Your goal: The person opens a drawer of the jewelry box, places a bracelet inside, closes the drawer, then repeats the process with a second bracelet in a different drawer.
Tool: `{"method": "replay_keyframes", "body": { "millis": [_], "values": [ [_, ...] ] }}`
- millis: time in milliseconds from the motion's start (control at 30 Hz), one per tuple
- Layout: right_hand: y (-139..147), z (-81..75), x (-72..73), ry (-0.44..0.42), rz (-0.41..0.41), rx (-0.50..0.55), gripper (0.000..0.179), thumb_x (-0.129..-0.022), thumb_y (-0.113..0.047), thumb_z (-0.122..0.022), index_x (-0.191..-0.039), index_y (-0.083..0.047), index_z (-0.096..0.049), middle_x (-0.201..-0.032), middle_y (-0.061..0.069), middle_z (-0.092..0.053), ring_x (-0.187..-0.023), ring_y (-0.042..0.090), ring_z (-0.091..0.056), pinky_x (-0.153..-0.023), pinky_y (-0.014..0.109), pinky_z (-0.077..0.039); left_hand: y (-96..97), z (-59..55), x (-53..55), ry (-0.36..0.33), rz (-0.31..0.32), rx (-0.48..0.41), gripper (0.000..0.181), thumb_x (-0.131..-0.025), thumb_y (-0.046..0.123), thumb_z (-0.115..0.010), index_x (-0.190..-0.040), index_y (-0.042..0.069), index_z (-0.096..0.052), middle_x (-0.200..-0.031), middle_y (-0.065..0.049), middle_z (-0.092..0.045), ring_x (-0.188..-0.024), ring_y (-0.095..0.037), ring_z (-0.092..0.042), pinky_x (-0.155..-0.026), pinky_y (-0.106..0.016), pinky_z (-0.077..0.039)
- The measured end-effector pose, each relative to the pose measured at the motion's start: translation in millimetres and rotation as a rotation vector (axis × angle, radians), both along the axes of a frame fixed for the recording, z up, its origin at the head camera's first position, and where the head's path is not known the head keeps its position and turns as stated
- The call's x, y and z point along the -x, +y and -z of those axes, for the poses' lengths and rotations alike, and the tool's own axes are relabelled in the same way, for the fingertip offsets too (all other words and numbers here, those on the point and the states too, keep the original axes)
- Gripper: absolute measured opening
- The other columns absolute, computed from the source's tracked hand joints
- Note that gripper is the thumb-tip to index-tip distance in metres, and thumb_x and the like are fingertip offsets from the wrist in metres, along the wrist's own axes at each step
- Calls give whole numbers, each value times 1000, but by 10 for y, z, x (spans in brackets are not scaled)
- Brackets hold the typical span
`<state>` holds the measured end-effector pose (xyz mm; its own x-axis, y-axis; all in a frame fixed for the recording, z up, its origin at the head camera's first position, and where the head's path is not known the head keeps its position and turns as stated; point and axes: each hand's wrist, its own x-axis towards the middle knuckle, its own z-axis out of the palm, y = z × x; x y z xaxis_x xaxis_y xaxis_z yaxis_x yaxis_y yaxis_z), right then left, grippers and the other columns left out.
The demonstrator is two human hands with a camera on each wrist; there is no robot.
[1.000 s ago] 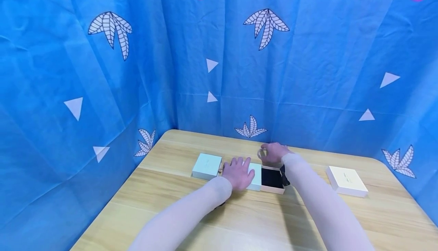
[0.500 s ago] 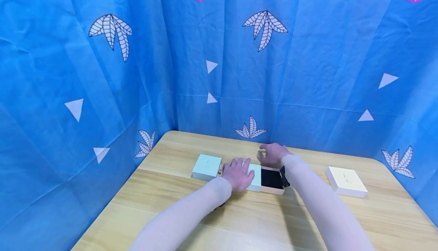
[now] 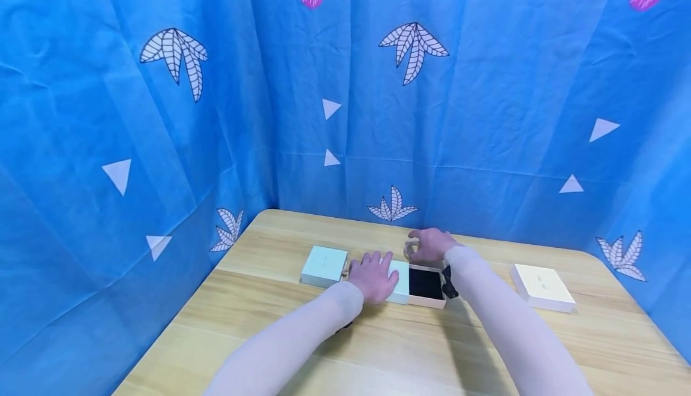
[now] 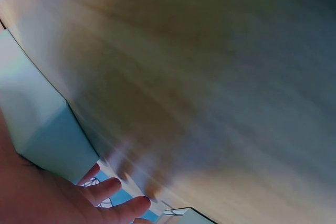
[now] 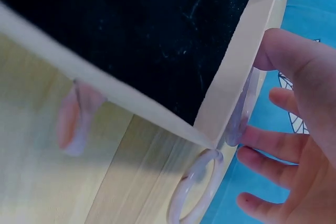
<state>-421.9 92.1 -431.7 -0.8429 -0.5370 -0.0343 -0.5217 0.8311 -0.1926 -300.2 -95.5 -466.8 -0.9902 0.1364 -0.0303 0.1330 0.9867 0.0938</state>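
My left hand (image 3: 372,277) lies with spread fingers on the pale blue sleeve (image 3: 398,281) of a small drawer box. Out of the sleeve's right side sticks a pinkish drawer (image 3: 427,303) lined in black, with nothing on its lining. Just behind the drawer, my right hand (image 3: 432,245) pinches a pale, translucent bangle (image 5: 242,109) between thumb and fingers. A second bangle (image 5: 195,186) is by the drawer's corner in the right wrist view, below the held one. Beyond the drawer's other wall shows a blurred pale and orange piece (image 5: 77,118), partly hidden.
Left of my left hand sits another pale blue box (image 3: 325,264), with a small pinkish piece (image 3: 346,264) at its right side. A cream box (image 3: 542,287) stands further right on the wooden table (image 3: 270,324). Blue curtain (image 3: 486,114) closes off the back and left.
The head view has tilted up a little, so everything sits slightly lower in it. Both hands keep their places at the drawer box and the bangle.
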Motion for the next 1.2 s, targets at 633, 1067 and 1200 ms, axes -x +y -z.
{"method": "replay_keyframes", "body": {
  "millis": [633,1067,1200],
  "values": [
    [131,-110,-250,-10,-19,-5,61,-89,-46,-69,-140,-13,-59,-128,11,-69,-123,36,-60,-103,78,-32,26,87,-6,8,11,-13,66,-103,59,-16,-161,26,-24,-158,-6,-39,-143,-33,-38,-108,-61,-37],
    [229,-254,-379,48,-62,-41,62,-82,-37,-78,-138,-15,-61,-119,8,-73,-114,33,-63,-98,71,-40,-3,43,12,-4,4,-2,67,-103,59,-14,-161,26,-22,-159,-6,-37,-144,-33,-37,-110,-61,-36],
    [257,-306,-419,44,-55,-56,63,-82,-38,-77,-139,-15,-61,-90,1,-71,-99,26,-61,-97,67,-42,-6,21,18,9,7,1,66,-104,58,-15,-161,25,-23,-158,-7,-38,-143,-33,-38,-109,-61,-36]
  ]
}}
